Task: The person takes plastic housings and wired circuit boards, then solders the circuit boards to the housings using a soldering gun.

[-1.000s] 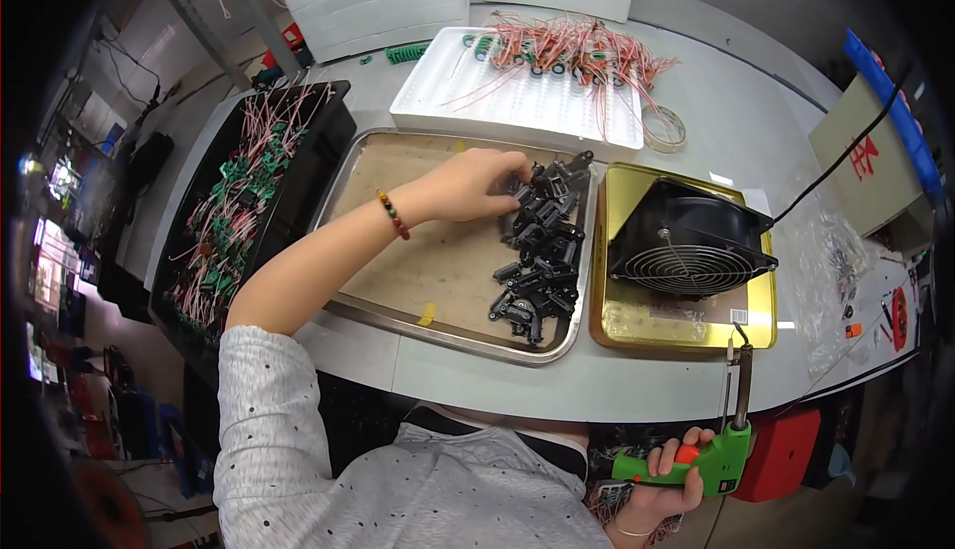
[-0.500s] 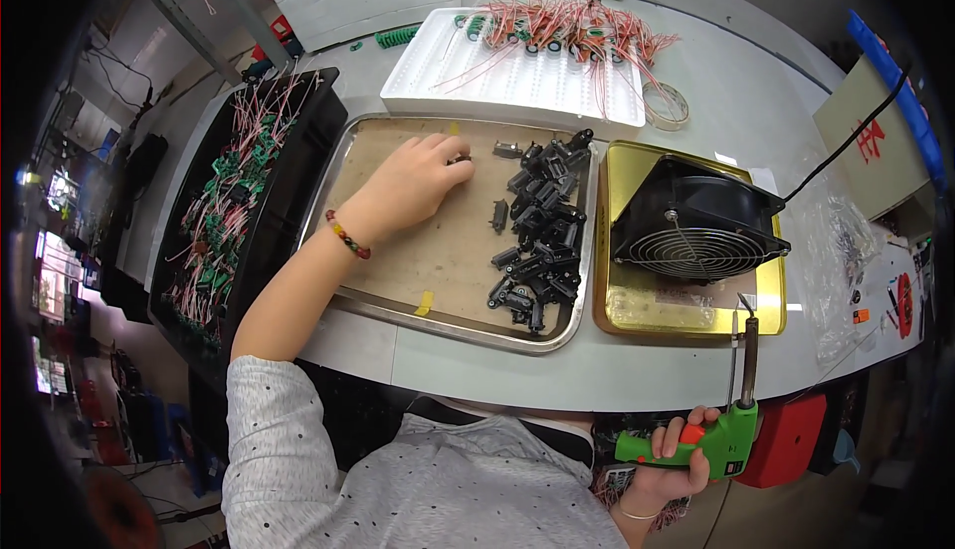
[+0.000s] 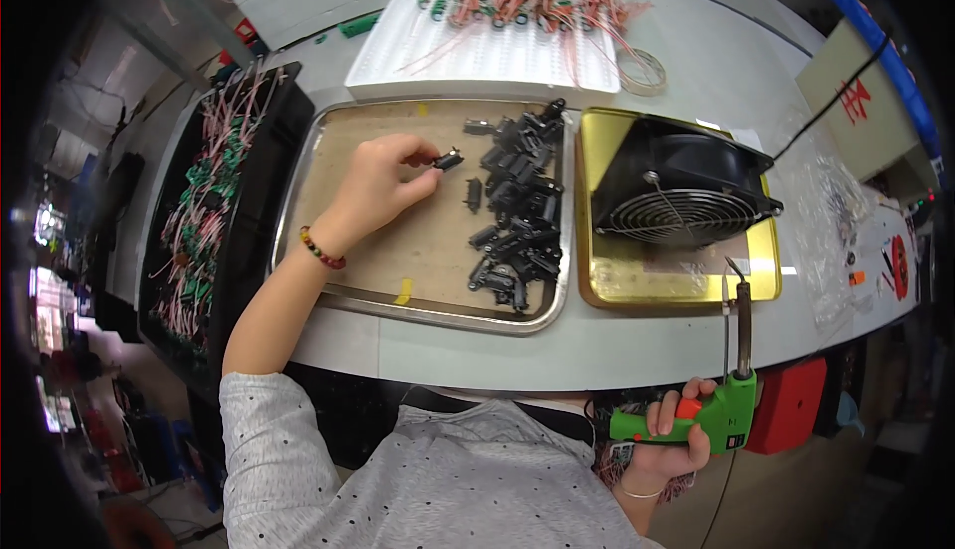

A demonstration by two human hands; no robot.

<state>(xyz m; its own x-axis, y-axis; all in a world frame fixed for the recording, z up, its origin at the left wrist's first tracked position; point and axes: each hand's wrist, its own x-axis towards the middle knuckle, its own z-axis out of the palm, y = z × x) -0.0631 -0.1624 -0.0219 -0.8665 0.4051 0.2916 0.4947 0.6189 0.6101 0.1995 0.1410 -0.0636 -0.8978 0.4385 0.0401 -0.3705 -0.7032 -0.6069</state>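
Red hand-drawn character (image 3: 854, 103) on flat beige panel (image 3: 882, 101) with blue edge, far right; small dark label (image 3: 735, 441) on green plastic soldering gun (image 3: 734, 410), print too tiny to read

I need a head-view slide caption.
Left hand pinches a black part over a tray; right hand holds a green soldering gun.

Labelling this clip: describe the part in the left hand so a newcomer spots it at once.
Find the metal-rimmed tray, left of the black fan. Over it, the left hand pinches a small black part at its fingertips. Similar parts lie loose to its right; only this one is held.
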